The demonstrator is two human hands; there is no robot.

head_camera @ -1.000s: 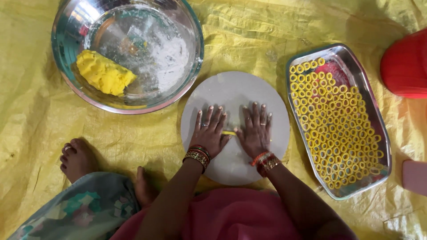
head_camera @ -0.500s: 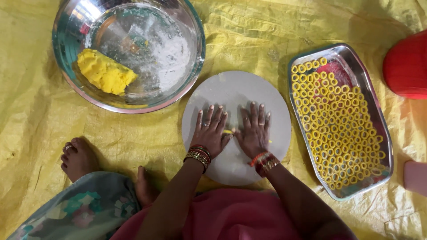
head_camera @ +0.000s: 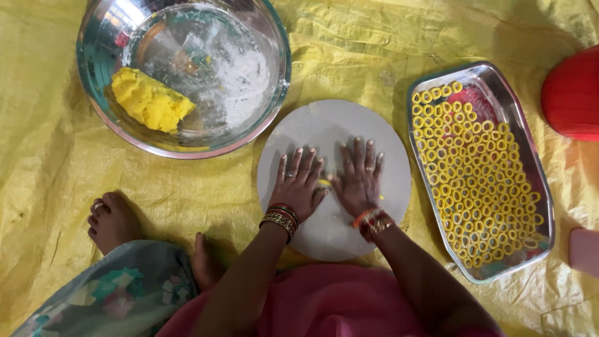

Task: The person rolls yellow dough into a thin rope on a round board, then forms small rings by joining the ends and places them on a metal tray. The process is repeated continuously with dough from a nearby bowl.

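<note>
Hands, two point(head_camera: 299, 184) point(head_camera: 359, 178), flat on one round board point(head_camera: 331, 122); one dough strip point(head_camera: 325, 183) beneath.

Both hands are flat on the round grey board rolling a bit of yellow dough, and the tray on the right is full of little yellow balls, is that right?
Not quite: the steel tray holds small yellow rings with open middles, not balls, as the head view shows. The rest stands: the left hand and right hand lie flat on the round grey board, with a bit of yellow dough showing between them.

We wear red and gold bangles on both wrists, finger rings, and a pink garment over our lap
</note>
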